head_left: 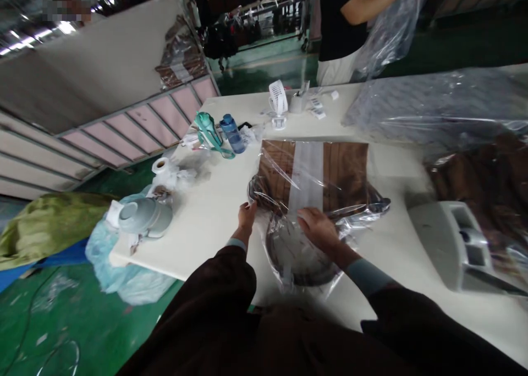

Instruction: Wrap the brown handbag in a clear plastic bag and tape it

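Note:
A folded brown garment (346,172) with a white strip (307,172) down its middle lies inside a clear plastic bag (297,249) on the white table. At the bag's left edge, my left hand (246,216) has its thumb and fingers closed on the plastic. My right hand (319,230) rests on the near part of the garment package, below the white strip, with fingers stretched forward. The bag's near end looks wrinkled and see-through, with a dark rounded edge inside it.
To the right stand a grey-white tape dispenser (445,244) and more brown bagged garments (490,183). A blue bottle (232,133), a green bottle (208,130) and a small white fan (278,98) sit farther back. Across the table, a person (344,24) holds clear plastic.

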`<action>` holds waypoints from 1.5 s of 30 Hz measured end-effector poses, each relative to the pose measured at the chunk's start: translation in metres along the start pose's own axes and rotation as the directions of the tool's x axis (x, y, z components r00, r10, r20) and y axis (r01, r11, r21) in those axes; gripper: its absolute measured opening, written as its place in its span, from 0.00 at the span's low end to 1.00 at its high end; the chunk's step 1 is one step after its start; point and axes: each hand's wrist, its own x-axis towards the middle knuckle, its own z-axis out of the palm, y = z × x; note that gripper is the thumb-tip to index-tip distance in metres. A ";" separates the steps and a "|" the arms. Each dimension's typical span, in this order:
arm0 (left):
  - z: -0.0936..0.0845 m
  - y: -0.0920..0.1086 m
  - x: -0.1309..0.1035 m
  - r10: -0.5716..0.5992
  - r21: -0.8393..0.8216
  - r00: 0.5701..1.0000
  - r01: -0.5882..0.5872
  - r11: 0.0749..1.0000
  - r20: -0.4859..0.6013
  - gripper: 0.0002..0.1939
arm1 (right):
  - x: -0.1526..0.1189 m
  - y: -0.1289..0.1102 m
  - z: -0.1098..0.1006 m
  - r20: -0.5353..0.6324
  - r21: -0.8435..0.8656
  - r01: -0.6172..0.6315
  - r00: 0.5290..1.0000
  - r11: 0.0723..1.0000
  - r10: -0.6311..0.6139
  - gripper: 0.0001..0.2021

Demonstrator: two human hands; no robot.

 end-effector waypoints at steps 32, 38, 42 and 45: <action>0.030 0.014 0.027 0.651 0.585 0.696 -0.675 0.450 0.302 0.30 | 0.044 0.137 -0.052 -0.306 -0.119 -0.756 0.645 0.644 0.700 0.28; 0.025 0.029 0.052 0.571 0.546 0.818 -0.508 0.666 0.063 0.30 | 0.043 0.168 -0.059 -0.310 0.026 -0.858 0.481 0.513 0.820 0.34; 0.022 0.065 0.074 0.219 0.478 0.976 -0.195 0.856 0.006 0.36 | 0.056 0.183 -0.072 -0.085 0.058 -0.868 0.488 0.493 0.869 0.43; 0.031 0.085 0.075 0.120 0.409 0.992 -0.128 0.903 0.045 0.27 | 0.061 0.193 -0.085 0.072 0.082 -0.859 0.512 0.506 0.856 0.37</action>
